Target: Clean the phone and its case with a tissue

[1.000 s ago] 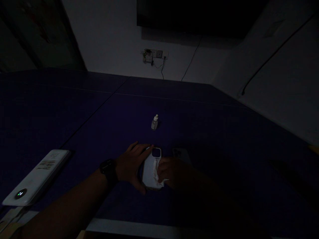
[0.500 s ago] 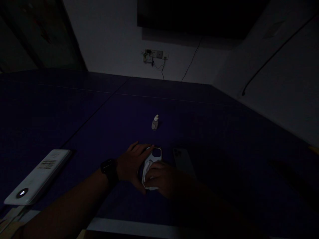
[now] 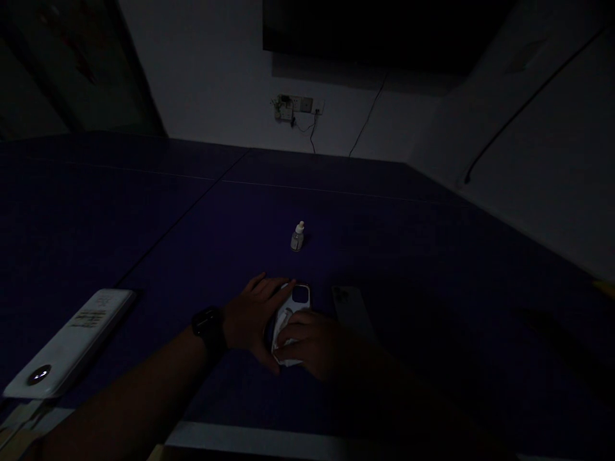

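Observation:
A pale phone case (image 3: 288, 301) with a square camera opening lies on the dark blue tabletop. My left hand (image 3: 252, 314), wearing a black watch, braces the case along its left side, index finger at the top edge and thumb near the lower corner. Pinched under the fingers of my right hand (image 3: 310, 339) is a crumpled white wipe (image 3: 287, 318), pressed on the case. That hand hides much of the case's lower part. Just to the right lies a phone (image 3: 353, 310), camera side up, partly covered by my right forearm and its shadow.
A small dropper bottle (image 3: 297, 238) stands beyond the case. On the left lies a white power bank (image 3: 72, 342) with a lit round display and a cable (image 3: 19, 426) at its near end. Wall sockets (image 3: 300, 104) and a dark screen (image 3: 384, 32) are at the back.
Both hands stay in almost the same place on the case and wipe. The whole view has shifted slightly; nothing else has visibly moved.

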`<control>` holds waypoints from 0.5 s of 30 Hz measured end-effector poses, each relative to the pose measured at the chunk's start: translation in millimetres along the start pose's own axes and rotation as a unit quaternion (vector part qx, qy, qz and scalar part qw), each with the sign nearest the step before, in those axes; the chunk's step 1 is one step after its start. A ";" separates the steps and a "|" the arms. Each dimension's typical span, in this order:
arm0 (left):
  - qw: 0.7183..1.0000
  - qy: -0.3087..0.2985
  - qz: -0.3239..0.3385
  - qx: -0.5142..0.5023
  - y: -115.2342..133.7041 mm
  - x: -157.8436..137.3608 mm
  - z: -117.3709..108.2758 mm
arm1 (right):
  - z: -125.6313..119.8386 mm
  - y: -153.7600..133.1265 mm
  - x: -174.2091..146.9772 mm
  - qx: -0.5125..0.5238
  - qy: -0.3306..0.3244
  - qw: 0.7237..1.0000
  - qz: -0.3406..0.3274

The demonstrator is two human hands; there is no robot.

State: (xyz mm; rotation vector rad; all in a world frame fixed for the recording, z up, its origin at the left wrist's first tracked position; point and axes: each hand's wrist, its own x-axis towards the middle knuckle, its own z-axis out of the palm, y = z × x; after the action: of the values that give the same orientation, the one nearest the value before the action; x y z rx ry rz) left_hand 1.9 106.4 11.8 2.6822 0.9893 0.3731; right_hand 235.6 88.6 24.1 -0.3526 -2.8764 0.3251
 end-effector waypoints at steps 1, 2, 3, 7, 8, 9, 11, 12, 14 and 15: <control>1.000 0.001 0.001 0.001 0.1 -0.2 -0.1 | 0.8 1.1 0.0 -0.003 0.007 1.000 0.008; 1.000 0.001 0.004 0.001 0.2 -0.4 0.0 | 0.8 2.7 -0.4 -0.007 0.013 1.000 0.016; 1.000 0.001 0.007 0.000 0.0 -0.6 0.2 | 0.0 4.4 -1.2 -0.010 0.017 1.000 0.021; 1.000 0.008 0.011 -0.008 -1.0 -0.7 1.5 | -5.4 4.2 -2.8 -0.007 -0.009 1.000 0.010; 1.000 0.010 0.009 -0.009 -1.3 -0.6 1.8 | -5.5 2.2 -2.2 -0.002 -0.018 1.000 0.005; 1.000 0.010 0.007 -0.010 -1.5 -0.5 2.1 | -4.7 0.3 -1.4 0.004 -0.020 1.000 0.000; 1.000 0.006 0.004 -0.010 -1.9 -0.4 2.6 | -0.8 -1.7 0.1 0.010 0.000 1.000 0.002; 1.000 0.002 0.004 -0.009 -2.1 -0.4 2.8 | 1.3 -1.0 0.2 0.008 0.013 1.000 0.007; 1.000 -0.002 0.004 -0.006 -2.4 -0.5 3.1 | 3.8 3.0 -1.1 0.000 0.031 0.999 0.016; 1.000 -0.001 0.004 -0.005 -2.6 -0.6 3.2 | 3.6 5.5 -2.4 -0.006 0.031 0.999 0.018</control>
State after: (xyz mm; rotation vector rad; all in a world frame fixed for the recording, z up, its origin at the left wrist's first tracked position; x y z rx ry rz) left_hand 1.0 107.5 7.9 2.6777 0.9725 0.3754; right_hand 238.1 92.4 18.9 -0.4110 -2.8146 0.2992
